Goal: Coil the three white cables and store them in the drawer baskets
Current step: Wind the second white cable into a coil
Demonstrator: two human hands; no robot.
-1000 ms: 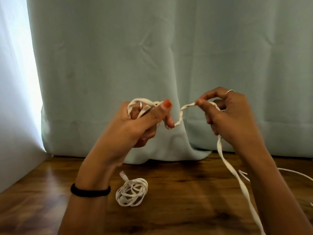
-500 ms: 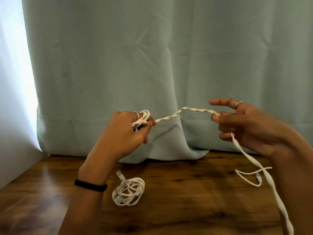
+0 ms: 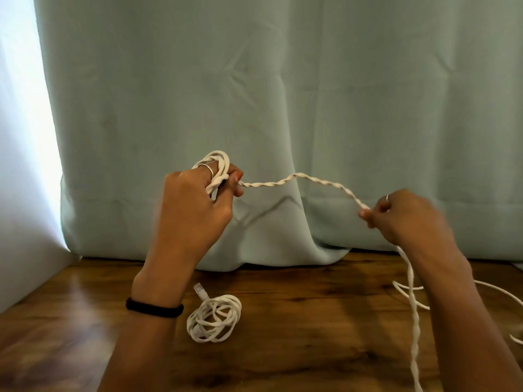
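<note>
Left hand grips loops of flat, twisted white cable; right hand pinches its spiralled span.

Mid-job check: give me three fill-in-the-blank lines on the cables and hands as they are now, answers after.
1. The left hand holds loops of a twisted ____ cable.
2. The right hand ____ that cable's stretched span.
3. A finished coil lies on the ____ table, touched by neither hand.

Missing words: white; pinches; wooden

Twisted cable tail cut off at the bottom edge
</note>
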